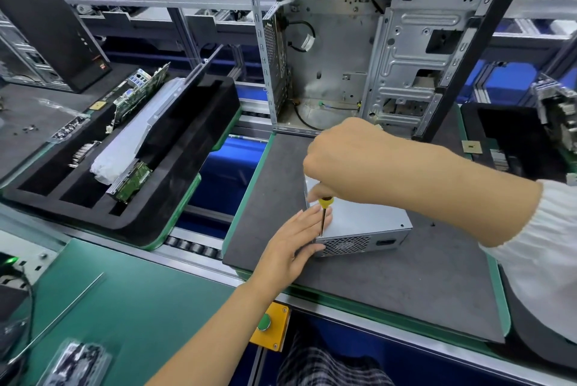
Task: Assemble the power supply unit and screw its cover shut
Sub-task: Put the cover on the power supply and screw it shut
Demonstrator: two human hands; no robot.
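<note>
Right now we have the power supply (365, 223) lying on the dark mat (390, 285) of the tabletop, just in front of the upright computer case (359, 51). Our right hand (349, 161) is clenched around the yellow handle of a screwdriver (324, 214), its shaft pointing down at the box's near left corner. Our left hand (293, 245) lies with straight fingers flat against the box's left side, steadying it.

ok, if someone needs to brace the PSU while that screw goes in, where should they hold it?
Probably the near left corner of the power supply unit, coming from the left with a flat palm, as the left hand does. The screwdriver in the right hand stands upright over that corner, so the top stays clear.
</note>
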